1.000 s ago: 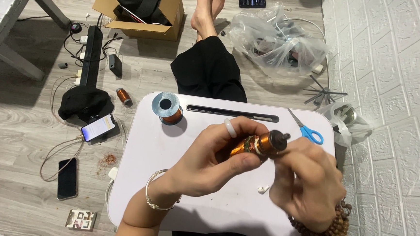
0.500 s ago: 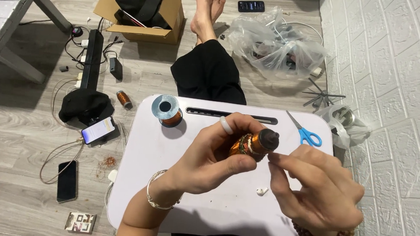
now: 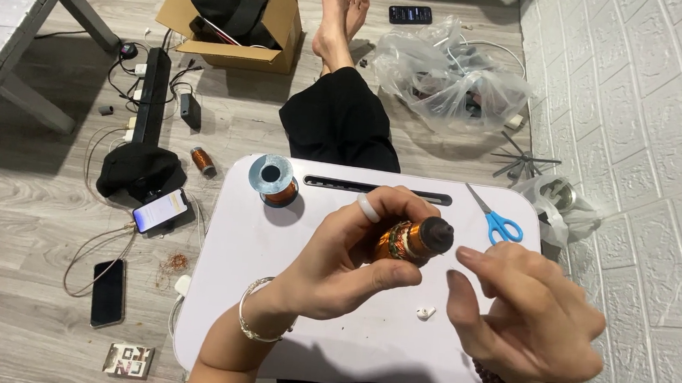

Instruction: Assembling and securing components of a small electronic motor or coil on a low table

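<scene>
Our left hand (image 3: 344, 263) has its grip closed around the copper coil (image 3: 413, 239), held above the table (image 3: 272, 290); our right hand (image 3: 526, 321) hovers beside it, grip narrow, perhaps pinching fine wire. We'd keep tension steady.

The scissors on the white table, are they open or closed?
Closed. The scissors lie flat on the white table, the two blades together as one thin point and the blue handle loops side by side.

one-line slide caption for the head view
Left hand holds a copper wire coil over a white lap desk.
</scene>
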